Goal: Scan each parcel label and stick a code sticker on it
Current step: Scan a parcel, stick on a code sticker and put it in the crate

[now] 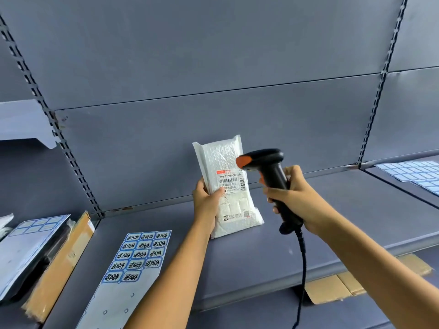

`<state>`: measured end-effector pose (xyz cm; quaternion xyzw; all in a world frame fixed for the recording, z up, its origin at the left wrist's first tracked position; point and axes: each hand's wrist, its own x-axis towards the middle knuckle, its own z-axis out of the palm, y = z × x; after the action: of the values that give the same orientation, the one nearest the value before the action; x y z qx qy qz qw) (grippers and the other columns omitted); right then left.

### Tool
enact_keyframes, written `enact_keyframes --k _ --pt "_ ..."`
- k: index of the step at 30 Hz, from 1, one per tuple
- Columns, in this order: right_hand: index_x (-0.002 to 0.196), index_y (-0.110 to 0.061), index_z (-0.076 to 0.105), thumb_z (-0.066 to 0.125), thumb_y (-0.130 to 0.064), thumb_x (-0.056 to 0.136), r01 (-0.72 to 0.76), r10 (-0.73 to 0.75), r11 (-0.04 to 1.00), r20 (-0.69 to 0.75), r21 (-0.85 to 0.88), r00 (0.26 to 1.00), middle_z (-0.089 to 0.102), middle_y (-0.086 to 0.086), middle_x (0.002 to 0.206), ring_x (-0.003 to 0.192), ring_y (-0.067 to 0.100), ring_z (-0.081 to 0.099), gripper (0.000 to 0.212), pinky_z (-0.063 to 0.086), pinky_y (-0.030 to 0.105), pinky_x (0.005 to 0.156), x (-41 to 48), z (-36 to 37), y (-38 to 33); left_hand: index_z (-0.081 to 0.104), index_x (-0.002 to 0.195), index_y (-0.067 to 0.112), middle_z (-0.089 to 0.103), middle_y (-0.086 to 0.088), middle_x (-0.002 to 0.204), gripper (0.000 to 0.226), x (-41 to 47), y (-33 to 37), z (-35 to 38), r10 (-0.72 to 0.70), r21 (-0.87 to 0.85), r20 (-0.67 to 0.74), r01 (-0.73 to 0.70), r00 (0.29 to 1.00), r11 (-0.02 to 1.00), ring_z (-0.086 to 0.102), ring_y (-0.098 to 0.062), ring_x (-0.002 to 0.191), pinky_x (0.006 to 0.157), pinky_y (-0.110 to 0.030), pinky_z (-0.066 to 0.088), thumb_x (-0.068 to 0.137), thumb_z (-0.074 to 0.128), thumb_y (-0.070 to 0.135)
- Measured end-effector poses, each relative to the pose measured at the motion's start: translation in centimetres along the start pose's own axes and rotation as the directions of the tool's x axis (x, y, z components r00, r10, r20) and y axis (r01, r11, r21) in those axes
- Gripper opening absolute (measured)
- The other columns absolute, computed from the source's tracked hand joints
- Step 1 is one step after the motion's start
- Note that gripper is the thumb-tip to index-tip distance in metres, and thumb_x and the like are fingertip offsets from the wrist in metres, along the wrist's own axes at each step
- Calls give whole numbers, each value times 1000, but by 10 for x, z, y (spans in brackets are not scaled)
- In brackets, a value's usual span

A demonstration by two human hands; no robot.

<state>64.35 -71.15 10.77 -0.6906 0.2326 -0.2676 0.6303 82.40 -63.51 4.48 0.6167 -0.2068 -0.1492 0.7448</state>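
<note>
A white bubble-mailer parcel (223,157) stands upright on the grey shelf (332,210), its printed label (231,181) facing me. My left hand (206,198) grips the parcel's left edge, thumb on the front near the label. My right hand (297,198) grips the handle of a black barcode scanner (268,162) with an orange tip. The scanner's head sits just right of the label, pointing at it. A sheet of blue-bordered code stickers (140,255) lies flat on the shelf to the lower left.
Flat cardboard parcels (59,264) and a pale sticker sheet (26,248) lie at the far left. Another sheet of blank labels (413,173) lies on the shelf to the right. Cardboard (344,286) sits on the lower shelf. The scanner's cable (303,269) hangs down past the shelf edge.
</note>
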Motion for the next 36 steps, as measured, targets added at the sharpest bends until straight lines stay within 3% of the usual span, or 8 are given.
enact_keyframes --k 4,7,15,22,26,29,33,36 --pt "102 -13 32 60 -4 88 -3 3 997 0 -79 1000 59 12 96 63 14 54 32 46 29 56 -4 13 10 51 116 12 66 -7 108 34 1 -7 -4 -37 -46 5 37 999 998 65 -17 95 74 -27 55 86 59 -2" --pt "101 -13 30 58 -6 89 8 -6 993 16 -117 1000 55 3 85 55 6 51 31 46 24 54 -3 18 15 51 114 15 66 -4 106 34 4 -7 -5 -27 -35 23 28 999 999 65 -13 92 67 -20 54 86 59 -2" --pt "96 -16 30 59 -10 90 19 -17 989 16 -147 1000 54 5 84 60 10 53 30 47 26 56 1 20 22 51 116 14 66 -1 102 35 7 -9 -5 -34 -45 27 35 999 998 65 -12 90 66 -18 53 86 58 -3" --pt "100 -3 45 64 -5 86 -16 18 1000 -215 14 976 63 12 83 73 26 62 23 52 38 73 28 -5 38 53 106 8 67 -12 104 27 12 -9 -15 -214 -63 69 218 974 974 66 -22 87 72 -34 54 83 63 -3" --pt "82 -2 57 59 -7 90 -214 225 974 -251 70 941 63 17 82 74 25 63 9 48 39 77 59 -30 69 46 101 2 62 -14 97 23 2 -7 -27 -402 40 130 400 906 915 63 -22 82 73 -38 54 84 60 -4" --pt "88 1 57 61 -9 89 -337 346 938 -219 79 912 64 17 81 72 24 64 11 49 36 69 71 -35 90 44 113 -2 61 -17 102 32 -3 -13 -34 -440 128 129 425 889 896 63 -22 81 72 -37 54 85 60 -3" --pt "86 3 58 64 -11 87 -372 375 926 -221 59 900 63 19 76 67 28 61 16 48 35 65 76 -32 102 49 102 6 61 -11 106 22 -7 -23 -44 -424 233 54 401 904 886 60 -15 83 70 -28 50 86 64 8" --pt "74 -2 53 66 -21 85 -357 307 920 -271 -162 912 54 13 69 60 25 50 25 38 31 55 76 -32 104 49 104 9 59 -4 106 28 -11 -24 -51 -398 367 28 361 917 857 56 -12 85 65 -22 45 86 67 20"
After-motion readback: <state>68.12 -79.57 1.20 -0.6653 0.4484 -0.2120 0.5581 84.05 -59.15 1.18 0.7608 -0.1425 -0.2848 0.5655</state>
